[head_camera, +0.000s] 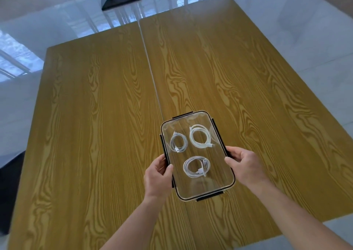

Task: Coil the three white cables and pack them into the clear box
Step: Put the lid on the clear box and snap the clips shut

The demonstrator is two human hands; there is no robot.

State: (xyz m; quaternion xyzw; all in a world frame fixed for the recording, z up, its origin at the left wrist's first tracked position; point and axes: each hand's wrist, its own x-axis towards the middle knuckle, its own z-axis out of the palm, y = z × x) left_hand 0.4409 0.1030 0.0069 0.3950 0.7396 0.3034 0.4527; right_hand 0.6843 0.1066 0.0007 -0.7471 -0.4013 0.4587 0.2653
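Already all three coiled white cables are seen inside the clear box (198, 190), which is held by both hands over the wooden table (95, 116), near its front edge. A small coil (178, 142) lies at the far left of the box, a larger coil (200, 136) at the far right, and a third coil (196, 166) in the near half; the three are apart from each other. A clear lid seems to be on the box, with black clasps along the sides, but whether every clasp is locked cannot be told.

The left hand (157, 175) grips the left long side, with the thumb laid on top of the lid and the other fingers curled under the edge. The right hand (243, 163) grips the right long side in the same way, thumb on top.

The packing is judged to be nearly done. For this step to be done well, the box should be kept level, so that the coils are not shaken loose, and it should be set down flat on the table. Each clasp should then be pressed until it is seated, one side after the other.

No brand, label or readable writing is seen on the box, the cables or the table.
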